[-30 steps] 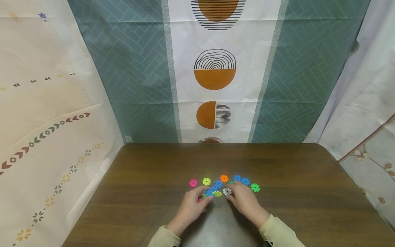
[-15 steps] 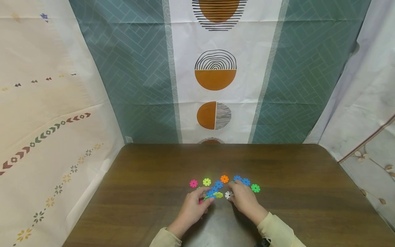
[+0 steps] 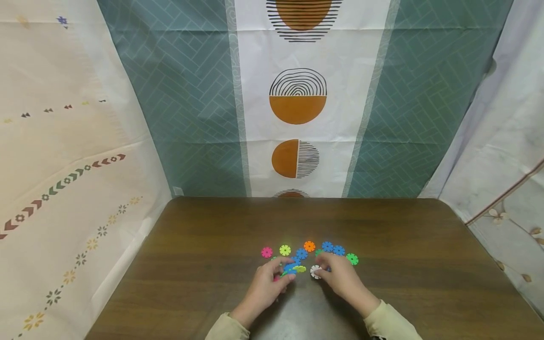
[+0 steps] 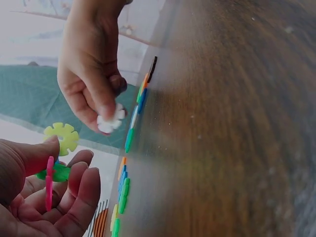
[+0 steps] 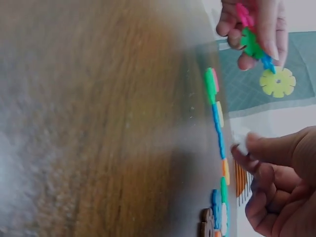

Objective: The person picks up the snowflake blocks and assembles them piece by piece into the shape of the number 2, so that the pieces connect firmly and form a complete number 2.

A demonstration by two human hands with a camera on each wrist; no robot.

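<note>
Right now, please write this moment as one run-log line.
left hand: holds joined pink, green, blue and yellow pieces | right hand: pinches white disc, apart from them | other discs: on table

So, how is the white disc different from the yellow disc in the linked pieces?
The white disc is pinched in the right grip, while the yellow disc belongs to the linked pieces held by the left grip. The white disc shows nothing attached; the yellow disc is joined to a blue piece. Both are flat, notched rounds held above the table.
</note>
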